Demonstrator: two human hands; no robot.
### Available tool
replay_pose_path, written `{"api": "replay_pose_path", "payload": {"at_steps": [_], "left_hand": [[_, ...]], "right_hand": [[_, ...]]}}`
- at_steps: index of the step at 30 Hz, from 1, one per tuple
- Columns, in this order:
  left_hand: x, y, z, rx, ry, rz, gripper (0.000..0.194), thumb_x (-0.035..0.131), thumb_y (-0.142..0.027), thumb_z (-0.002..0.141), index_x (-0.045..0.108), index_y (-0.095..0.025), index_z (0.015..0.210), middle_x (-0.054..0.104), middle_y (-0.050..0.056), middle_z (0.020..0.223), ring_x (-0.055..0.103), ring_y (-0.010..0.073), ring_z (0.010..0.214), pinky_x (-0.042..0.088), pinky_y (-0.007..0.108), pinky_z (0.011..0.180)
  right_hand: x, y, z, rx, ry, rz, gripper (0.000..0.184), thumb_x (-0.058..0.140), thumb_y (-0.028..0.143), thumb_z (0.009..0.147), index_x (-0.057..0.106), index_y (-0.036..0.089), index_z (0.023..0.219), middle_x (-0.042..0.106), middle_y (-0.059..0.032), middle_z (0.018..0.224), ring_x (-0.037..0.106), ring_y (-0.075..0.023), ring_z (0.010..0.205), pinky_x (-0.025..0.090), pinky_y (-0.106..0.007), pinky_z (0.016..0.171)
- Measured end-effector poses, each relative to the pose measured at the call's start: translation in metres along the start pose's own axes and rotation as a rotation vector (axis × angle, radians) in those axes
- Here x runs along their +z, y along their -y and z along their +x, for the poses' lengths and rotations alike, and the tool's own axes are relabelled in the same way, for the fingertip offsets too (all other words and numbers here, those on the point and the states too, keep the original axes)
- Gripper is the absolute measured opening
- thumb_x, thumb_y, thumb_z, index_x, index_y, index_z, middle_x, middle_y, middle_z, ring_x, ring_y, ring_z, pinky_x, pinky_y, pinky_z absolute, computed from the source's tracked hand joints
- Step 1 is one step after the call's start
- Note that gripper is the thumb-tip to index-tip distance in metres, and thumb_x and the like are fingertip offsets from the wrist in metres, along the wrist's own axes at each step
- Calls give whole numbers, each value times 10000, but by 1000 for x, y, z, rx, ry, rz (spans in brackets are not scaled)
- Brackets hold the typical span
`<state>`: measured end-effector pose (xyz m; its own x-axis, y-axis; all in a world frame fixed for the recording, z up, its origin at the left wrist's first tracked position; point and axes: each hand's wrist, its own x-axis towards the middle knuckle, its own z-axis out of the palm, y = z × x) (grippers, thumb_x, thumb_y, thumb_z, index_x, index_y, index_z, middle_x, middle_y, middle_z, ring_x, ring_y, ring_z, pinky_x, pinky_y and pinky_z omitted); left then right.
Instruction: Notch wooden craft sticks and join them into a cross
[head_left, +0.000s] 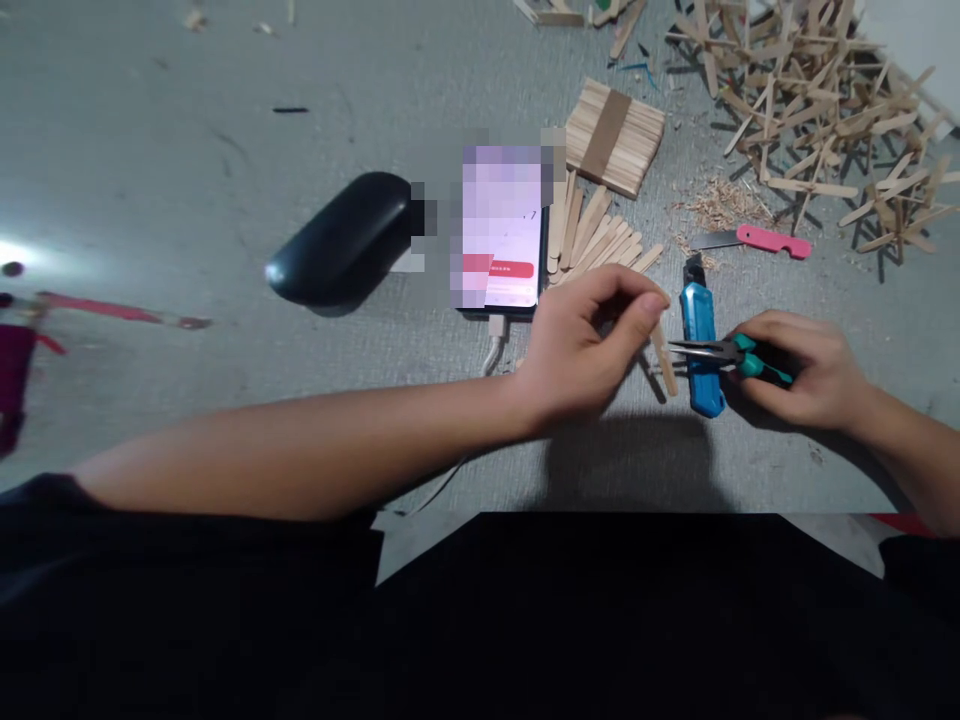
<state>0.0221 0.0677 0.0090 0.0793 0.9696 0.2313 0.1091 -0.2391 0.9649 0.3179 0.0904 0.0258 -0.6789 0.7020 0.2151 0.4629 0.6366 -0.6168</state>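
Note:
Between the thumb and forefinger of my left hand (581, 345) a wooden craft stick (666, 365) is pinched by its upper end, its lower end pointing down toward the table. My right hand (814, 365) is closed around the green handles of needle-nose pliers (709, 350). The plier tips are close to the stick's right side; whether they touch it I cannot tell. Under the pliers lies a blue utility knife (701, 310), partly covered by them. A pink folding knife (772, 241) with its blade out rests just above my right hand.
A phone (502, 230) with a white cable (491, 350) lies left of loose craft sticks (596, 235) and a banded bundle (615, 135). Sticks joined into crossed shapes (817, 100) pile at the upper right, near wood shavings (727, 203). A black case (341, 240) sits further left.

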Motion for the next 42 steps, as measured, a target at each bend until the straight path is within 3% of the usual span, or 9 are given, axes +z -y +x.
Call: {"api": "replay_pose_path", "payload": {"at_steps": [4, 8, 16, 29, 36, 42], "left_hand": [[1, 4, 4, -93, -7, -179, 445, 801, -628, 1061, 698, -210, 947, 713, -19, 705, 669, 102, 550, 552, 220, 527], [4, 4, 4, -109, 27, -306, 561, 853, -738, 984, 683, -205, 944, 759, -4, 759, 738, 112, 582, 622, 221, 568], [6, 4, 2, -154, 57, -380, 554, 883, -715, 971, 675, -203, 930, 783, 8, 775, 782, 126, 617, 657, 231, 607], [7, 6, -5, -207, 92, -389, 600, 874, -761, 952, 624, -217, 911, 734, -13, 737, 741, 117, 549, 624, 231, 535], [8, 11, -7, -218, 65, -409, 529, 904, -653, 977, 588, -235, 906, 730, -20, 739, 740, 116, 545, 620, 230, 523], [9, 15, -6, -205, 87, -495, 600, 921, -725, 927, 580, -234, 873, 714, -35, 706, 717, 109, 505, 607, 223, 494]], "right_hand": [[2, -2, 1, 43, -71, 15, 206, 842, 283, 969, 786, 265, 1167, 839, -78, 1066, 793, -247, 876, 652, -404, 775], [3, 0, 1, 27, -92, 11, 204, 849, 284, 964, 789, 264, 1158, 834, -69, 1040, 782, -237, 848, 644, -393, 759], [3, 0, 1, -1, -87, 41, 210, 837, 277, 958, 789, 265, 1162, 844, -71, 1049, 781, -231, 837, 660, -393, 750], [-3, 1, 4, -112, 33, 5, 291, 823, 264, 971, 766, 249, 1256, 840, -95, 1083, 813, -245, 884, 682, -386, 784], [3, 8, -3, -83, 15, -65, 276, 762, 243, 974, 750, 285, 1247, 839, -64, 1057, 809, -253, 852, 655, -386, 707], [1, 8, -4, -78, 10, -86, 237, 743, 270, 990, 742, 301, 1225, 818, -54, 1007, 784, -256, 813, 615, -396, 660]]}}
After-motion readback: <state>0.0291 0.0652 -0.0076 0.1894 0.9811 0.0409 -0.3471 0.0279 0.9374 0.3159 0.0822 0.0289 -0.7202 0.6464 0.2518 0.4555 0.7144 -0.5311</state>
